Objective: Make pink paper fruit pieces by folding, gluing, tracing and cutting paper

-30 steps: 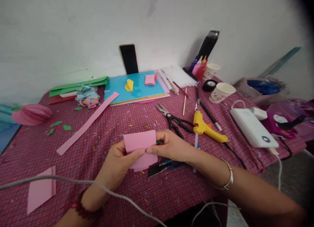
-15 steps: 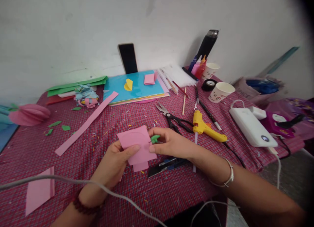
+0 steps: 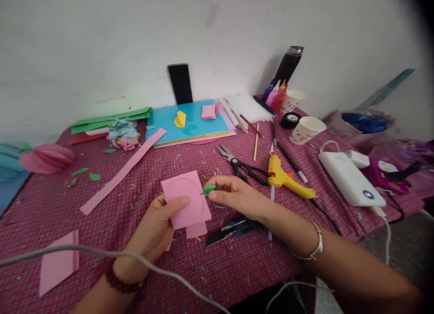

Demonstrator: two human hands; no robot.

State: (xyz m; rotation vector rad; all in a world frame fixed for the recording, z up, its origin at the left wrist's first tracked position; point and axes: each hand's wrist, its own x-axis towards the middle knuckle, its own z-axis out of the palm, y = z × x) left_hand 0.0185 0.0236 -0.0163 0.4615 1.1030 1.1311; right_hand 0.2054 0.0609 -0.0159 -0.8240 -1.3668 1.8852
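The left hand is grasping the pink paper near its 8 o'clock edge, with the thumb pressing on the upper face, where a faint curved line is showing. A second pink piece is projecting past the lower edge at 6 o'clock. The right hand is pinching the green piece between thumb and fingers at the paper's 3 o'clock edge, beside a short dark mark; whether the green piece is touching that edge cannot be determined. Taking the pink paper as centre, the scissors are lying at 2 o'clock, the yellow glue gun at 3 and the cutter knife at 4, all limiting movement on that side. The pink strip is running diagonally at 10 o'clock, and the blue sheet is lying at 12. Exposed tablecloth is extending at 6 o'clock, giving room towards the near edge, while a pale cable is crossing in front of the left forearm at 7.
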